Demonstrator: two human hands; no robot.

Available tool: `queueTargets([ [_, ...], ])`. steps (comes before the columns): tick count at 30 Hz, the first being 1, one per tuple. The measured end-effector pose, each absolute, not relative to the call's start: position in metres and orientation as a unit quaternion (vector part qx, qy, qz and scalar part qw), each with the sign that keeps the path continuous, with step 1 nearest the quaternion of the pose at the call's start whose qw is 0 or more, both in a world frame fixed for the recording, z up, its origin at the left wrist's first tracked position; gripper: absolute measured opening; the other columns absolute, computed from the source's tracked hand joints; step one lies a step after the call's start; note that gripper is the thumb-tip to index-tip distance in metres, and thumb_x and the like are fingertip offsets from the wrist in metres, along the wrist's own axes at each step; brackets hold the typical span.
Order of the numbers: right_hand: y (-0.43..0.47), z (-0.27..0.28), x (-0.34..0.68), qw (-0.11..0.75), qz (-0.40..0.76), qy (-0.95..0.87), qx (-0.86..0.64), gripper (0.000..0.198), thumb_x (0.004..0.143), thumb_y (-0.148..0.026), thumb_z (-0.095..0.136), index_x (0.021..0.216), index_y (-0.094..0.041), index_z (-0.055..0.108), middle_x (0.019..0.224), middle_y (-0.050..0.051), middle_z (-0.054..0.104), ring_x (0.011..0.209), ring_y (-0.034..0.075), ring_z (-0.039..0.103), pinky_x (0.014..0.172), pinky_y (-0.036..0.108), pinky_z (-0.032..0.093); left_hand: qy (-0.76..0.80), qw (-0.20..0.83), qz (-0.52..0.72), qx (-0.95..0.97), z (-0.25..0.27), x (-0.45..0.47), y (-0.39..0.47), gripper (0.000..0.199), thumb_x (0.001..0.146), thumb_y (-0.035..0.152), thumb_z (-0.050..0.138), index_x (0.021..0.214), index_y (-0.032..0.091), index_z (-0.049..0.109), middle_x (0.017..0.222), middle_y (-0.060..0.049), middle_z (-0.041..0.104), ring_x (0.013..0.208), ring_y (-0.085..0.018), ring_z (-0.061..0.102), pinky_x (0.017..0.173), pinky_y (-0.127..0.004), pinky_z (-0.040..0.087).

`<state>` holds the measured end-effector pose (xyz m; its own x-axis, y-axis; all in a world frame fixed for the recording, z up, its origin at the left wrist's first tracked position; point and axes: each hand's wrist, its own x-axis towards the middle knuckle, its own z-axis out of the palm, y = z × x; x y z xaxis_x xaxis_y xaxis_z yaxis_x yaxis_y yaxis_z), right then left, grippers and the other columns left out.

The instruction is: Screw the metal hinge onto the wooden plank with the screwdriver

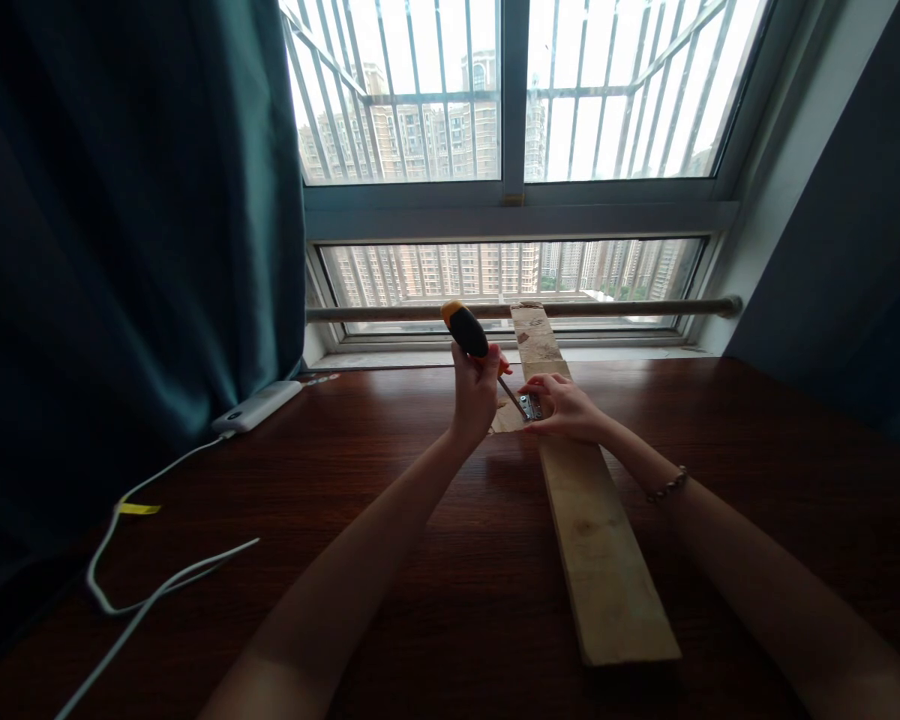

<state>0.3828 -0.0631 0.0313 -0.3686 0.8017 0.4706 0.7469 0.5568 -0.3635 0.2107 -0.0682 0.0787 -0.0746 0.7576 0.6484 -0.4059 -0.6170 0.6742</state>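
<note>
My left hand is closed round a screwdriver with a black and orange handle, its shaft slanting down to the right. The tip meets a small metal bracket that looks like a hinge. My right hand pinches this bracket from the right, fingers at its far and near edges. Beneath the hands lies a long wooden board, running away from me toward the window. A shorter wood piece shows to the left of the board, beside the bracket. My right fingers partly hide the bracket and its screws.
The board lies on a dark reddish wooden table; its far end reaches near a horizontal rail before the window. At left are a white power strip, a white cable with a yellow tag, and a blue curtain.
</note>
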Motion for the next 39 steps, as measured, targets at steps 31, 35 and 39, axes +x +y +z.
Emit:
queueTargets([
  [31, -0.069, 0.027, 0.378, 0.306, 0.052, -0.829, -0.465, 0.064, 0.053, -0.045, 0.077, 0.107, -0.020, 0.055, 0.109, 0.008, 0.059, 0.105, 0.029, 0.050, 0.091, 0.044, 0.040, 0.191, 0.398, 0.655, 0.613, 0.080, 0.208, -0.069, 0.035, 0.058, 0.021, 0.075, 0.088, 0.020, 0.056, 0.078, 0.002, 0.057, 0.069, -0.010, 0.054, 0.064, -0.024, 0.046],
  [35, -0.063, -0.002, 0.376, 0.322, 0.177, -0.814, -0.449, 0.064, 0.054, -0.042, 0.078, 0.106, -0.017, 0.053, 0.108, 0.009, 0.060, 0.105, 0.027, 0.055, 0.090, 0.041, 0.044, 0.196, 0.371, 0.625, 0.658, 0.063, 0.211, -0.063, 0.034, 0.055, 0.022, 0.077, 0.085, 0.018, 0.060, 0.083, 0.000, 0.058, 0.075, -0.011, 0.054, 0.067, -0.024, 0.047],
  [39, -0.057, -0.023, 0.376, 0.345, 0.246, -0.786, -0.451, 0.065, 0.052, -0.037, 0.080, 0.108, -0.018, 0.050, 0.106, 0.008, 0.062, 0.102, 0.026, 0.059, 0.091, 0.041, 0.044, 0.220, 0.375, 0.606, 0.667, 0.044, 0.215, -0.055, 0.034, 0.057, 0.026, 0.076, 0.085, 0.016, 0.059, 0.083, -0.002, 0.059, 0.077, -0.014, 0.056, 0.069, -0.027, 0.049],
])
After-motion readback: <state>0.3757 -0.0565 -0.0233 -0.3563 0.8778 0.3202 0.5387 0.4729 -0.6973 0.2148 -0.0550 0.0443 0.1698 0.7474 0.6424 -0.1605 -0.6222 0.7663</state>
